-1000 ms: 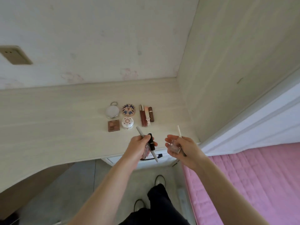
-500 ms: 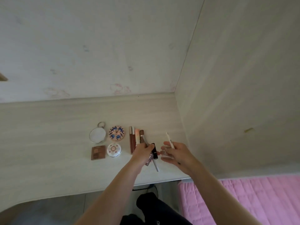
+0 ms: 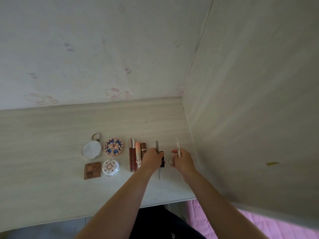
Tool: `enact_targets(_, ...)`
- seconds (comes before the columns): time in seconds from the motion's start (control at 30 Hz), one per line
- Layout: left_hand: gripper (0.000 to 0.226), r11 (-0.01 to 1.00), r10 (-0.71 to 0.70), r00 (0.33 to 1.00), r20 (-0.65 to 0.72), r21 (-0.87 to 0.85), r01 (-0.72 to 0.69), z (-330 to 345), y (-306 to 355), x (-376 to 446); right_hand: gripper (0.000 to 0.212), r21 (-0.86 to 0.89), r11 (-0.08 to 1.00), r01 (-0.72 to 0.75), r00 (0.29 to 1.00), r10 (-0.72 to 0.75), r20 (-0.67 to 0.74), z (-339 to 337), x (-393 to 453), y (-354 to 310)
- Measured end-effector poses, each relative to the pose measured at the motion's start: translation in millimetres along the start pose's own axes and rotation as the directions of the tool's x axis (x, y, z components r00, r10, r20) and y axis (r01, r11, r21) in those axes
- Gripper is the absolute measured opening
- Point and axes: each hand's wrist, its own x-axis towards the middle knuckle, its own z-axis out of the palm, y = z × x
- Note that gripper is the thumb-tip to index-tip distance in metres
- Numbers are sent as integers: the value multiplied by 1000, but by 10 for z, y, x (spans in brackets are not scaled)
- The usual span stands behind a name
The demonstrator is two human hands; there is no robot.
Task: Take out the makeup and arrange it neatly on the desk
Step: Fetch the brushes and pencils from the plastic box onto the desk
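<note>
Left hand (image 3: 151, 160) gripping grey pencil (image 3: 158, 159) plus black tube (image 3: 162, 161); right hand (image 3: 181, 158) pinching white pencil (image 3: 178, 147). Light, stiff, prone to rolling (best held mid-shaft).

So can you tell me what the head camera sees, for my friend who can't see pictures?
Two bare arms reach over a pale wooden desk: the left hand grips a grey pencil and a black tube, and the right hand holds a white pencil and a small clear item. Left of them lie neat compacts, a round mirror and lip tubes.
</note>
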Motion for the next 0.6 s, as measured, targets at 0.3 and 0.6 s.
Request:
enact_targets(0.3,27,968,-8,999,-52,250,21,16,30,207,24,-313,924,218,976,-213,50,33,103,60)
enact_targets(0.6,24,943,-12,995,-103,329,45,21,20,266,15,-269,947,177,984,-180,11,163,243,-1)
